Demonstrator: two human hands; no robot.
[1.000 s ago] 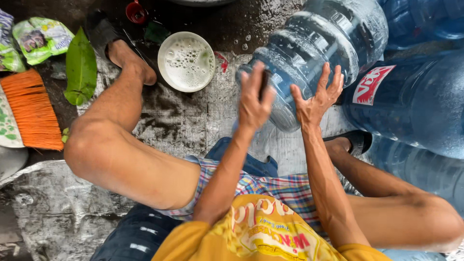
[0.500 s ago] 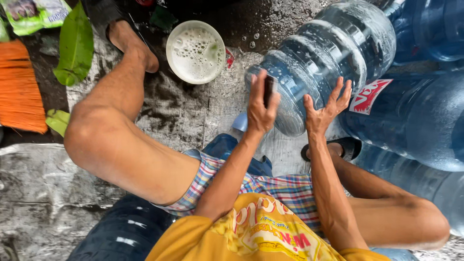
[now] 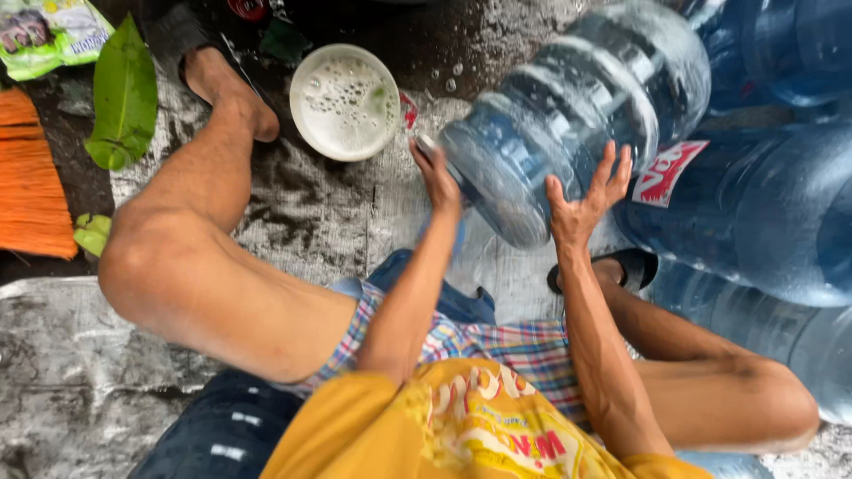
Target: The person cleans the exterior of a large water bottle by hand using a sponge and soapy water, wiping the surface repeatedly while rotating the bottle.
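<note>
Both forearms raised from the lower centre, right hand (image 3: 587,200) with fingers splayed flat against the tilted blue water jug (image 3: 568,115) at upper centre-right, left hand (image 3: 437,177) loosely curled on its near end, foamy white bowl (image 3: 344,102) beyond at upper centre.

The large water bottle (image 3: 577,115) is clear pale blue with ribbed bands around its body. The other bottles (image 3: 763,204) beside it are a deeper blue, one bearing a red and white label (image 3: 667,171). The round bowl (image 3: 345,102) is white, filled with pale, bubbly foam. The leaf (image 3: 124,93) is bright green, and the broom bristles (image 3: 31,186) are orange. The shorts (image 3: 497,341) are checked in blue, red and white. The shirt (image 3: 461,426) is yellow with a red and white print. The floor (image 3: 62,372) is mottled grey, with wet dark patches.
</note>
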